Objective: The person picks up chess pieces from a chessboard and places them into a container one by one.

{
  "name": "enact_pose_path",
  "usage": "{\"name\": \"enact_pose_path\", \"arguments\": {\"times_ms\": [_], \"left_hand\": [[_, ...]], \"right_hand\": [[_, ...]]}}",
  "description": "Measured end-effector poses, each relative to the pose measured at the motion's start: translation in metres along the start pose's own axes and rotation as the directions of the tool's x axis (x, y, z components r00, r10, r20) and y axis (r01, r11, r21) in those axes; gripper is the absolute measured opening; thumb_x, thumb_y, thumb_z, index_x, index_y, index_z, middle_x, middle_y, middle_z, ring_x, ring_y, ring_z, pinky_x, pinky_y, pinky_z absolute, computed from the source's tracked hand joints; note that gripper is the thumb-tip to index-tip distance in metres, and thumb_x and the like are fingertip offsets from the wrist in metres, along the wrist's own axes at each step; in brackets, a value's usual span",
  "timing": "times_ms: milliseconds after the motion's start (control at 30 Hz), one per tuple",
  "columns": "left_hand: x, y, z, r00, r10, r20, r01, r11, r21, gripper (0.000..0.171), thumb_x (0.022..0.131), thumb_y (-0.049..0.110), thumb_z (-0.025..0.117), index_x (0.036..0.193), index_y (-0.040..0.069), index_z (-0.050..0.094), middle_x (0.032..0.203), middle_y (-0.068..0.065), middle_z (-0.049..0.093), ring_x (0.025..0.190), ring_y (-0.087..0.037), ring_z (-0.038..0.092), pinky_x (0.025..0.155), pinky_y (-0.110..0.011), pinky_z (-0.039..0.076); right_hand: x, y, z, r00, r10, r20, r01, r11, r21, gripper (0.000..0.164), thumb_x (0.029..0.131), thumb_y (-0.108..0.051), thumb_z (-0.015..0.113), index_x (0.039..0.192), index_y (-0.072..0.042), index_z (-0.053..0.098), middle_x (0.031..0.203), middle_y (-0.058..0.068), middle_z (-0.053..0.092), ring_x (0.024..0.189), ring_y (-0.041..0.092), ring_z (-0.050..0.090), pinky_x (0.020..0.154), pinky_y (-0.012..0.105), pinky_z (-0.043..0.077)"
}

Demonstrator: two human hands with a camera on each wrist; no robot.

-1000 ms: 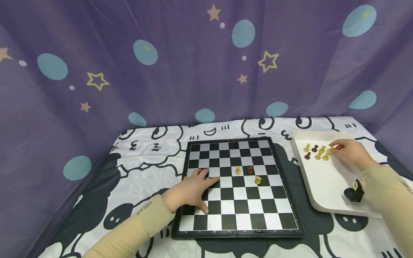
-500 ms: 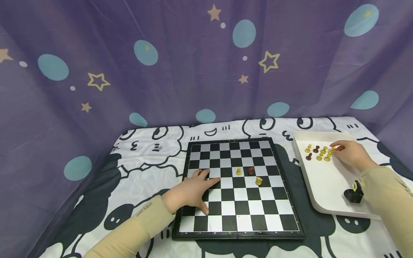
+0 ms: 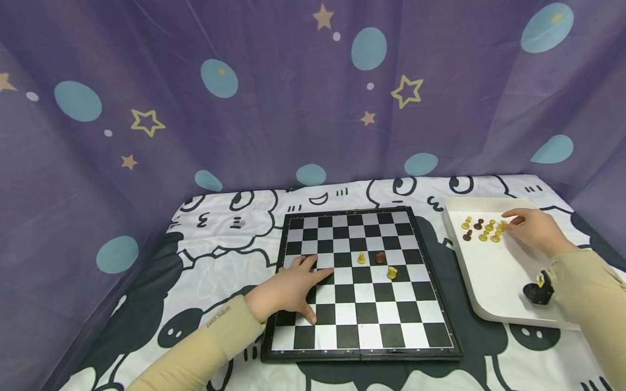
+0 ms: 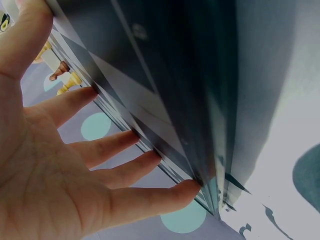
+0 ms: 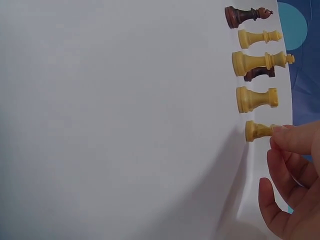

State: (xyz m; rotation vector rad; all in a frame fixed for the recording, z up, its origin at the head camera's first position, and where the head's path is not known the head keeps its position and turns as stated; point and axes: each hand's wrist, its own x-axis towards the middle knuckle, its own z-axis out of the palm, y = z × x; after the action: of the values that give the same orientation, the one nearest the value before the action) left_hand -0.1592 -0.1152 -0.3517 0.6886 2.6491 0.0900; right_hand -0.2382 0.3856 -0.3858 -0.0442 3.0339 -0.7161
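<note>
My left hand [image 3: 288, 288] lies with fingers spread over the left part of a black-and-white chessboard [image 3: 370, 336]. In the left wrist view its fingertips [image 4: 91, 93] are right at the board. On the board stand a yellow pawn [image 3: 361, 258], a dark brown chess piece [image 3: 380, 257] and another yellow piece [image 3: 392, 272]. At the right, my right hand [image 3: 535, 231] is over a white tray [image 3: 494, 290]. Its thumb and index finger pinch the top of a yellow chess piece [image 5: 254, 131], whose base is down at the end of a row.
Several yellow and brown pieces stand in the tray's far part, among them a yellow king [image 5: 260, 62], a yellow rook [image 5: 255, 100] and a brown bishop [image 5: 245, 16]. A cartoon-printed cloth [image 3: 235, 239] covers the table; a purple curtain [image 3: 293, 125] hangs behind.
The right index finger has risen slightly above the yellow piece, and the hand has shifted a little. The left hand and the pieces on the board stay in place.
</note>
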Motion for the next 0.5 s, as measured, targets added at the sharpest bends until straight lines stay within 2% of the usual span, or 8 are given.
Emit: {"name": "enact_pose_path", "arguments": {"times_ms": [200,400,500], "left_hand": [[-0.001,0.000,0.000,1.000,0.002,-0.002,-0.002,1.000,-0.002,0.101,0.059,0.043,0.086,0.146,0.026,0.037,0.152,-0.016,0.026,0.138,-0.041,0.024,0.096,-0.067,0.035],[-0.002,0.001,0.000,1.000,0.007,-0.007,-0.007,1.000,-0.006,0.101,0.059,0.042,0.086,0.146,0.025,0.038,0.152,-0.017,0.027,0.138,-0.041,0.024,0.096,-0.067,0.035],[-0.002,0.001,0.000,1.000,0.010,-0.008,-0.010,1.000,-0.007,0.101,0.059,0.042,0.086,0.146,0.025,0.038,0.152,-0.017,0.027,0.138,-0.041,0.024,0.096,-0.067,0.035]], "right_hand": [[-0.002,-0.003,-0.005,1.000,-0.002,0.012,0.001,1.000,0.017,0.037,0.088,-0.009,0.056,0.119,0.011,0.052,0.098,0.031,0.058,0.089,0.041,0.055,0.072,0.046,0.041],[-0.003,-0.008,-0.009,0.994,-0.078,-0.075,0.077,0.997,-0.008,0.030,0.087,-0.008,0.059,0.111,0.010,0.059,0.086,0.023,0.063,0.077,0.030,0.058,0.063,0.031,0.040],[-0.003,-0.011,-0.011,0.988,-0.107,-0.110,0.105,0.994,-0.026,0.028,0.086,-0.008,0.060,0.108,0.009,0.061,0.083,0.020,0.064,0.074,0.025,0.059,0.062,0.028,0.039]]}}
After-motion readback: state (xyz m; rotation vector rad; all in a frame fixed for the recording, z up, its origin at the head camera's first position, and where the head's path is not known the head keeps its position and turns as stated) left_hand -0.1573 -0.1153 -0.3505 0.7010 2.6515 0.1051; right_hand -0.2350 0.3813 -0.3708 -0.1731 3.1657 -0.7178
